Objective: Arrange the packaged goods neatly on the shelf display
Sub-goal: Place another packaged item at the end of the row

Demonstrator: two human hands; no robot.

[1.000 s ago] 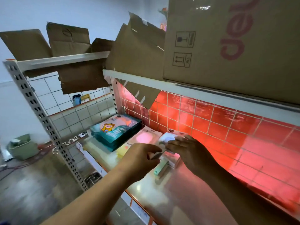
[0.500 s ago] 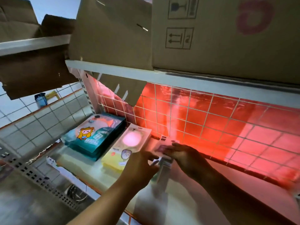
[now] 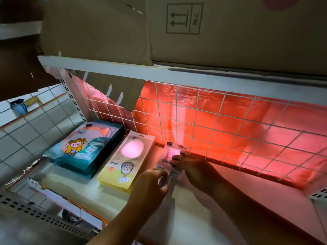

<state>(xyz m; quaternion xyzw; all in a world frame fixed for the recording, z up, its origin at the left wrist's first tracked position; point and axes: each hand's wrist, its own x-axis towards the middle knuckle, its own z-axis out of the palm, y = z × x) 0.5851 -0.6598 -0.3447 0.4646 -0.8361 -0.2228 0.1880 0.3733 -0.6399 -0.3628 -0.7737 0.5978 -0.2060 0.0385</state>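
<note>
Two hands meet at a small pack (image 3: 174, 149) lying on the white shelf (image 3: 238, 202), up against the wire grid (image 3: 212, 121) at the far edge. The left hand (image 3: 150, 182) has its fingers curled and pinches the pack's near end. The right hand (image 3: 192, 167) lays its fingers (image 3: 177, 157) across the pack's top; blur hides whether it grips or only presses. Just left of the small pack lies a yellow pack (image 3: 123, 167), flat, with a pink oval in its window. Left again, touching or nearly so, sits a stack of teal packs (image 3: 85, 149) with a cartoon figure on top. Cardboard boxes (image 3: 238, 32) fill the shelf above, and red light glows behind the grid.
</note>
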